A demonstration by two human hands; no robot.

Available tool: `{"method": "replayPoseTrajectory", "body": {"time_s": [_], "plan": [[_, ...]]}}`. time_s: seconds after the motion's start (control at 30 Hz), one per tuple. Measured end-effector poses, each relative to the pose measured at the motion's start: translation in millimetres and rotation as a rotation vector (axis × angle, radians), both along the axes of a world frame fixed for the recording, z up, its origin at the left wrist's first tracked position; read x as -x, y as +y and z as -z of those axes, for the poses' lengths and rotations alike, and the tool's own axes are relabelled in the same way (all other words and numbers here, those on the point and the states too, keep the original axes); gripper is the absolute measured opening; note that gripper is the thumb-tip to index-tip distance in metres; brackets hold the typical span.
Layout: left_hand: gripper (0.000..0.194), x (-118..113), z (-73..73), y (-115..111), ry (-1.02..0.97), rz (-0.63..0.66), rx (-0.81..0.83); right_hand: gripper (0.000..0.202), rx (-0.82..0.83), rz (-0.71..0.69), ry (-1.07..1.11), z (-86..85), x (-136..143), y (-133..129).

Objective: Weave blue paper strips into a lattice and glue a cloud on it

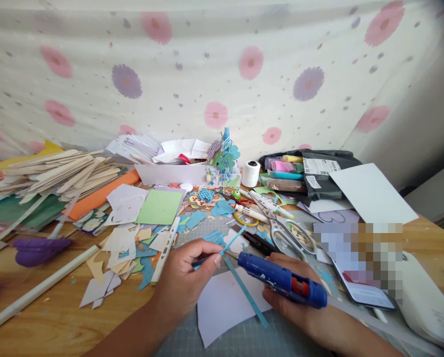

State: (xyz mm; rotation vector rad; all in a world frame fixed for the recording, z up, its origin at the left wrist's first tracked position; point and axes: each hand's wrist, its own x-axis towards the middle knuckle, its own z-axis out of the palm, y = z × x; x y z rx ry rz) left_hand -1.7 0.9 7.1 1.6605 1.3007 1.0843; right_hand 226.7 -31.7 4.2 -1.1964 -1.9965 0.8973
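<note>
The glue gun point(277, 277) is smooth, glossy plastic. From it, shiny metal scissors point(272, 223) lie at twelve o'clock, matt wooden craft sticks point(69, 173) at ten, the grained wooden counter point(31, 292) at nine.

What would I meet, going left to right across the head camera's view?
Wooden sticks, left hand, blue glue gun, phone, rounded white object.

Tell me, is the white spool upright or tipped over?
Upright: the spool shows its round top, dark at the centre, facing up.
</note>
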Motion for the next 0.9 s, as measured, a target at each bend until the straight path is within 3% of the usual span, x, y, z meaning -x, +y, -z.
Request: {"method": "replayPoseTrajectory", "body": {"time_s": [0.33,0.7,0.9], "plan": [[0.013,-0.9,1.7,-0.1,-0.01,0.0,-0.017,0.023,-0.12,0.053,-0.028,0.9,-0.1,2.3],[0.013,-2.2,-1.9,-1.2,-0.005,-0.008,-0.012,0.019,-0.094,0.063,-0.001,1.1,-0.1,0.6],[0.013,0.1,-2.9,-1.0,0.014,-0.076,0.005,0.022,-0.059,0.085,0.003,1.7,3.3,0.4]]}}
